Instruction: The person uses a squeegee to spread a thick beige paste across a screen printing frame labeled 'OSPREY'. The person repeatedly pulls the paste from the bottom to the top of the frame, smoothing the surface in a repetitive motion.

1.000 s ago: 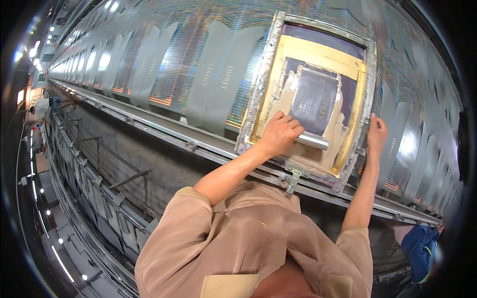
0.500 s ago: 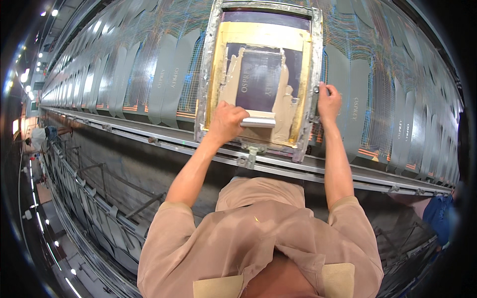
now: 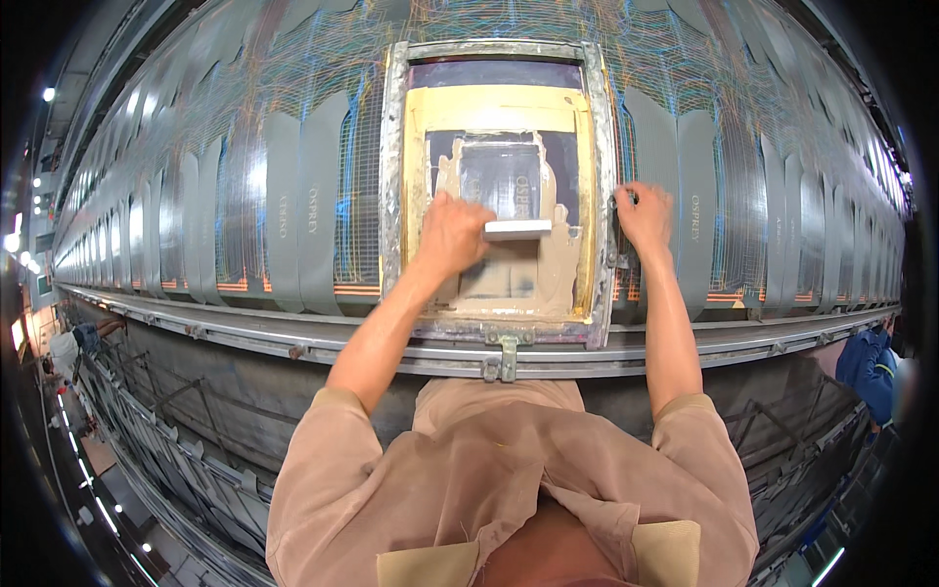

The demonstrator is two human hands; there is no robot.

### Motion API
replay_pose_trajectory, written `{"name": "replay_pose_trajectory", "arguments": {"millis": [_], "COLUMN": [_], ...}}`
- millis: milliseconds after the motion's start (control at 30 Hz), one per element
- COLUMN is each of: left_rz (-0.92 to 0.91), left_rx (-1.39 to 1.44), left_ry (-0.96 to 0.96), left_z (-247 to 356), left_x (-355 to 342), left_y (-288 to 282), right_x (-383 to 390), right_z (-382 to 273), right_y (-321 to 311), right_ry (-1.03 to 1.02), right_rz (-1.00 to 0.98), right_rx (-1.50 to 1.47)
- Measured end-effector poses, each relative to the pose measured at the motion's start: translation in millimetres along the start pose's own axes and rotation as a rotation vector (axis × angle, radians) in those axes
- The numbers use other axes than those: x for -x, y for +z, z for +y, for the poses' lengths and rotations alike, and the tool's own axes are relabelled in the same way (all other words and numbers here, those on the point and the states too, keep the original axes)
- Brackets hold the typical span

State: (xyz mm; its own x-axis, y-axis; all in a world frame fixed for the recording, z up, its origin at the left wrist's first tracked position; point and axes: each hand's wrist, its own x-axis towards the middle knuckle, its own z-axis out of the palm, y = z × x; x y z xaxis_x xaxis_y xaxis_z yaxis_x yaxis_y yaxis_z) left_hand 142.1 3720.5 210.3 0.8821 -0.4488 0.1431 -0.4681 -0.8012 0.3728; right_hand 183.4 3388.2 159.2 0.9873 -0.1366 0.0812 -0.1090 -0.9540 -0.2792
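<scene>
Screen-printing frame (image 3: 396,176) now sits square over the grey fabric panels (image 3: 293,210) at 12 o'clock, shifted left since a second ago, so the print stroke looks underway. Left hand (image 3: 450,235), fingers closed on the white squeegee (image 3: 516,230), drags beige ink mid-screen. Right hand (image 3: 644,213), fingers curled, grips the frame's right rail.

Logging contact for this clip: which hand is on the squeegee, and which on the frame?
The left hand grips the pale squeegee on the screen's mesh; the right hand holds the metal frame at its right edge.
</scene>
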Motion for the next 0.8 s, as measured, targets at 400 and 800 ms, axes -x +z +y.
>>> {"name": "replay_pose_trajectory", "arguments": {"millis": [400, 800], "left_rz": [-0.059, -0.034], "left_rx": [-0.016, 0.135], "left_ry": [-0.078, -0.015], "left_z": [-65.8, 18.8], "left_x": [-126.2, 42.9], "left_y": [-7.3, 5.1], "right_x": [-113.1, 83.0], "right_z": [-142.4, -112.4], "right_y": [-4.9, -28.9], "right_ry": [-0.583, -0.717], "right_rz": [-0.516, -0.375], "right_rx": [-0.232, -0.317]}}
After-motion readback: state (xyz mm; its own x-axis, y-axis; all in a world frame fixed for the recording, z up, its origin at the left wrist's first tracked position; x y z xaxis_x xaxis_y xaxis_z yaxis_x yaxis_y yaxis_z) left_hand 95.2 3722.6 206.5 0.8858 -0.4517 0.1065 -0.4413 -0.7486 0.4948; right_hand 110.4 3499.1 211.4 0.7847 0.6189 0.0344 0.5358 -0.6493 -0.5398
